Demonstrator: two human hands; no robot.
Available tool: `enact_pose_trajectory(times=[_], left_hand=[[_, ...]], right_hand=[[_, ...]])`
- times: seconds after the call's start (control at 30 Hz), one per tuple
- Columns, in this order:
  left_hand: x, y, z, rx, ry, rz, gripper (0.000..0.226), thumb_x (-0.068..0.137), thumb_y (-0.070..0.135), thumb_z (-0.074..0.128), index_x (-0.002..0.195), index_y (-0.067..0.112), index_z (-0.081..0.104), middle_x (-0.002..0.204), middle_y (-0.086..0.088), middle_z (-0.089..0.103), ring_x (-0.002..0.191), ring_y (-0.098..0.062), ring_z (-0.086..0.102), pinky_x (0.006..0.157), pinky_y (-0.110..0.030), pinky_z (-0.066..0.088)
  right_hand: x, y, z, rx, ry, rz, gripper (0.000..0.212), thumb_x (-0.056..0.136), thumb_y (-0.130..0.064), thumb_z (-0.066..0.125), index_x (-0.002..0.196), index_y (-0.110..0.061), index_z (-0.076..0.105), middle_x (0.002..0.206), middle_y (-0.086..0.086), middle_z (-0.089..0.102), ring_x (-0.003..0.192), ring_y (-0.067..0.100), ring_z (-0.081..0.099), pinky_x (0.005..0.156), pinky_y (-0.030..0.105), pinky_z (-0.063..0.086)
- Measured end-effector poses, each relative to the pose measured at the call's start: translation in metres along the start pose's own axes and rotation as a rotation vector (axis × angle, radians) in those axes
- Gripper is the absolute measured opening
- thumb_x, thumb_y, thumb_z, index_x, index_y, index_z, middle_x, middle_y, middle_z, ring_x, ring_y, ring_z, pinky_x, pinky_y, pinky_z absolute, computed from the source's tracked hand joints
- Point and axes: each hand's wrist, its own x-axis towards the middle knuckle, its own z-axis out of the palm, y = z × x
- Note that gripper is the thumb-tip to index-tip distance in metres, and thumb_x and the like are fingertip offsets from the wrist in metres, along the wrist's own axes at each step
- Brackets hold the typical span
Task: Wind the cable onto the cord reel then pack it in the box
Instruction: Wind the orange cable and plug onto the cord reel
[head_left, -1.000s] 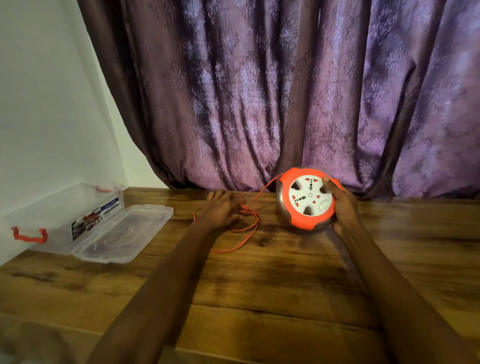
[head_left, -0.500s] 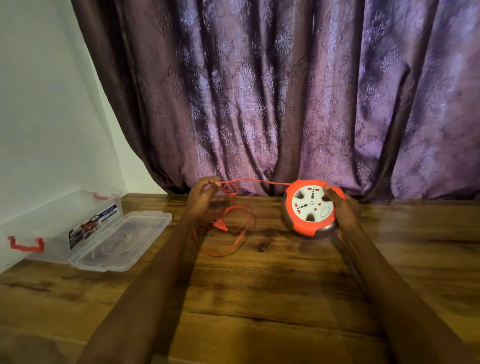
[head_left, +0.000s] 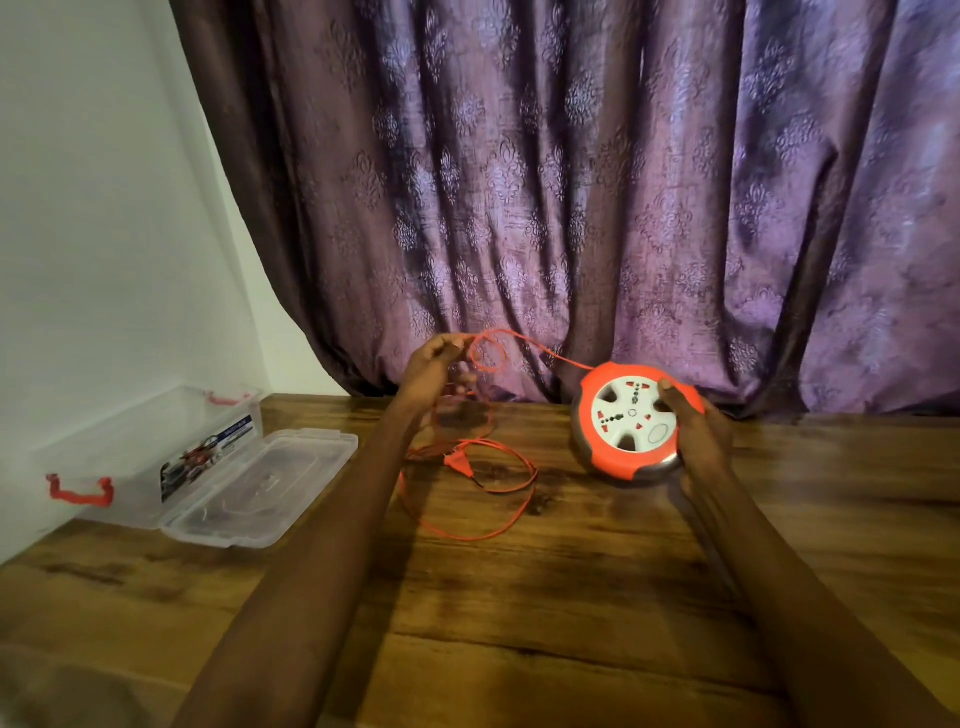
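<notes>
A purple curtain (head_left: 571, 197) is hung behind the far edge of the wooden table (head_left: 571, 597). An open clear box (head_left: 156, 457) with red handles is set at the table's left edge, its lid (head_left: 265, 488) laid flat beside it. The orange cord reel (head_left: 631, 423) is gripped near the far edge, tilted, by the closed right hand (head_left: 696, 441). The orange cable (head_left: 467, 488) is pinched in the raised left hand (head_left: 434, 366), with loose loops and the plug (head_left: 460, 462) left on the table below.

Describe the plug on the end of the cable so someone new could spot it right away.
Start at the wooden table, between the two forearms. Among the loose orange cable loops lying there, the plug is the one thick, tapered orange piece, while everything around it is thin cord.
</notes>
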Motion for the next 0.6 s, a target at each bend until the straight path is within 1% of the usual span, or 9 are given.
enact_pose_trajectory(times=[0.07, 0.1, 0.17, 0.23, 0.33, 0.43, 0.47, 0.53, 0.6], left_hand=[[0.003, -0.004, -0.005, 0.254, 0.012, 0.029, 0.016, 0.101, 0.019, 0.054, 0.105, 0.012, 0.068, 0.081, -0.005, 0.067, 0.046, -0.012, 0.056, 0.045, -0.023, 0.044], [0.004, -0.006, -0.008, 0.301, -0.007, 0.017, 0.017, 0.1, 0.021, 0.055, 0.105, 0.009, 0.067, 0.081, -0.007, 0.067, 0.045, -0.015, 0.054, 0.046, -0.023, 0.041], [0.002, -0.01, -0.015, 0.337, -0.067, -0.018, 0.019, 0.1, 0.027, 0.056, 0.093, 0.011, 0.064, 0.076, -0.009, 0.066, 0.042, -0.015, 0.054, 0.045, -0.021, 0.037], [-0.002, -0.013, -0.021, 0.355, -0.102, -0.065, 0.026, 0.103, 0.03, 0.051, 0.089, 0.012, 0.064, 0.071, -0.007, 0.066, 0.039, -0.012, 0.056, 0.042, -0.018, 0.038], [-0.009, -0.018, -0.029, 0.452, -0.14, -0.098, 0.029, 0.105, 0.029, 0.046, 0.096, 0.008, 0.065, 0.067, -0.002, 0.068, 0.04, -0.009, 0.059, 0.043, -0.018, 0.041], [-0.016, -0.025, -0.031, 0.58, -0.185, -0.061, 0.028, 0.104, 0.025, 0.049, 0.095, 0.005, 0.066, 0.071, -0.009, 0.068, 0.044, -0.01, 0.062, 0.042, -0.016, 0.044], [-0.018, -0.028, -0.031, 0.647, -0.209, -0.03, 0.028, 0.103, 0.024, 0.051, 0.092, 0.004, 0.067, 0.072, -0.012, 0.069, 0.05, -0.013, 0.064, 0.045, -0.017, 0.046], [-0.019, -0.035, -0.032, 0.882, -0.247, 0.069, 0.027, 0.1, 0.027, 0.057, 0.091, 0.006, 0.071, 0.079, -0.01, 0.073, 0.071, -0.02, 0.069, 0.061, -0.022, 0.051], [-0.021, -0.043, -0.037, 1.02, -0.26, 0.094, 0.022, 0.095, 0.024, 0.064, 0.107, 0.008, 0.071, 0.099, -0.01, 0.075, 0.092, -0.023, 0.07, 0.081, -0.031, 0.054]], right_hand=[[0.003, -0.002, -0.002, -0.003, 0.03, -0.021, 0.022, 0.077, -0.027, 0.082, 0.076, -0.009, 0.071, 0.088, 0.016, 0.069, 0.074, 0.024, 0.064, 0.073, 0.039, 0.055], [0.004, -0.003, -0.004, 0.004, 0.042, -0.029, 0.021, 0.078, -0.027, 0.082, 0.075, -0.01, 0.07, 0.086, 0.014, 0.069, 0.072, 0.023, 0.064, 0.07, 0.036, 0.055], [0.008, -0.004, -0.009, 0.018, 0.059, -0.038, 0.02, 0.078, -0.027, 0.082, 0.074, -0.012, 0.07, 0.081, 0.01, 0.069, 0.07, 0.02, 0.063, 0.068, 0.034, 0.055], [0.011, -0.003, -0.012, 0.011, 0.058, -0.033, 0.02, 0.077, -0.025, 0.082, 0.073, -0.011, 0.069, 0.082, 0.011, 0.068, 0.073, 0.023, 0.063, 0.071, 0.038, 0.054], [0.012, 0.001, -0.016, -0.037, 0.058, -0.031, 0.021, 0.072, -0.028, 0.084, 0.07, -0.013, 0.07, 0.079, 0.012, 0.068, 0.07, 0.024, 0.064, 0.071, 0.041, 0.054], [0.013, 0.006, -0.018, -0.064, 0.05, -0.024, 0.022, 0.069, -0.029, 0.085, 0.068, -0.012, 0.071, 0.08, 0.014, 0.069, 0.074, 0.026, 0.065, 0.075, 0.048, 0.055], [0.013, 0.007, -0.019, -0.057, 0.049, -0.021, 0.022, 0.068, -0.029, 0.085, 0.069, -0.012, 0.071, 0.082, 0.015, 0.069, 0.075, 0.026, 0.065, 0.077, 0.049, 0.056], [0.013, 0.005, -0.019, -0.035, 0.056, -0.012, 0.022, 0.068, -0.029, 0.085, 0.07, -0.012, 0.071, 0.085, 0.016, 0.071, 0.077, 0.026, 0.065, 0.079, 0.051, 0.056], [0.011, 0.002, -0.019, -0.006, 0.057, -0.005, 0.022, 0.071, -0.029, 0.084, 0.073, -0.011, 0.071, 0.09, 0.017, 0.071, 0.08, 0.027, 0.065, 0.081, 0.049, 0.056]])
